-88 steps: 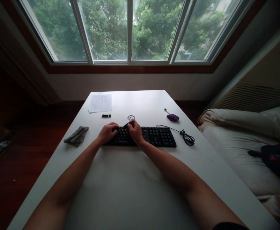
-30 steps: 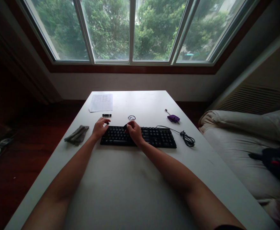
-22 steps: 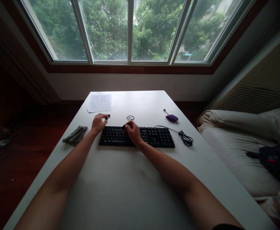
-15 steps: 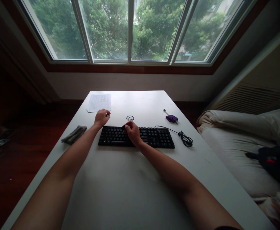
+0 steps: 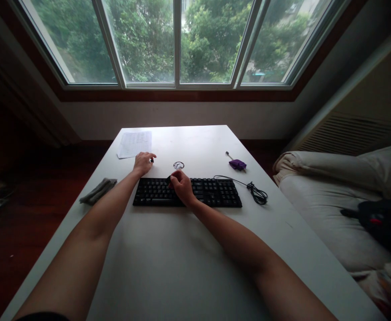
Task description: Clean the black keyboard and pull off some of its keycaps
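Note:
A black keyboard (image 5: 212, 191) lies across the middle of the white table (image 5: 182, 267). My right hand (image 5: 181, 187) rests on its upper middle, fingers pinched round a small black tool whose tip shows at the thumb. My left hand (image 5: 143, 163) is beyond the keyboard's left end, fingers curled over a short row of loose black keycaps (image 5: 152, 160) lying on the table. Most of that row is hidden under the hand. A small wire ring (image 5: 178, 165) lies between the two hands.
A grey cloth (image 5: 98, 191) lies at the left edge and a printed sheet (image 5: 134, 144) at the far left. A purple brush (image 5: 237, 163) and the keyboard's coiled cable (image 5: 257, 195) are on the right. A bed (image 5: 332, 214) adjoins the table's right side.
My left hand left the keyboard's left end and moved forward to the loose keycaps. My right hand stayed on the keyboard with its tool.

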### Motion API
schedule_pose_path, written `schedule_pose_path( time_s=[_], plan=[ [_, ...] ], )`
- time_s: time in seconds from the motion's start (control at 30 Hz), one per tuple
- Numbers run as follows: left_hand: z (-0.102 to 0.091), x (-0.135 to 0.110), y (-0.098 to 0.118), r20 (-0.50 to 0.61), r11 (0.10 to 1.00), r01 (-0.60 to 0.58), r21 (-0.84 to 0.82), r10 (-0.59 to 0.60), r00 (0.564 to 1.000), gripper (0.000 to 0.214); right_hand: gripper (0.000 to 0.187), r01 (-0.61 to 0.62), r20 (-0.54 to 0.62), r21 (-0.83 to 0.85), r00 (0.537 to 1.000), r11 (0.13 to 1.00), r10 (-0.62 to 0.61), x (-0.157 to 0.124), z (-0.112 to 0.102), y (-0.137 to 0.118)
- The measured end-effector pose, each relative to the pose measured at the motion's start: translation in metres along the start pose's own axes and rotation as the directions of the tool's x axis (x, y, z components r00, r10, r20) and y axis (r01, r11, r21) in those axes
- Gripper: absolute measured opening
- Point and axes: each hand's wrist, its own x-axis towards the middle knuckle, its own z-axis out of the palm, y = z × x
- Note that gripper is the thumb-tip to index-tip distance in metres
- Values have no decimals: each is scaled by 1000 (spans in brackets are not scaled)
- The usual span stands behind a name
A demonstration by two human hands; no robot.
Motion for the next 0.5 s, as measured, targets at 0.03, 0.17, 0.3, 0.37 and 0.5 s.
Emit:
schedule_pose_path(
  time_s=[0.03, 0.17, 0.3, 0.37, 0.5],
  plan=[
    [1, 0, -1, 7, 1000, -3, -5, 3, 1000, 38, 15, -1, -2, -3, 1000, 1000, 1, 0, 0, 0],
    [3, 0, -3, 17, 1000, 0, 0, 0, 1000, 40, 15, 3, 1, -10, 1000, 1000, -3, 0, 0, 0],
    [5, 0, -7, 26, 1000, 5, 13, -6, 1000, 39, 15, 4, 5, -9, 1000, 1000, -4, -1, 0, -1],
    [6, -1, -10, 32, 1000, 13, 16, -13, 999, 38, 15, 8, 7, -5, 1000, 1000, -8, -1, 0, -2],
    [8, -2, -14, 28, 1000, 19, 17, -19, 999, 39, 14, 18, 12, -7, 1000, 1000, -18, -2, -1, -3]
  ],
)
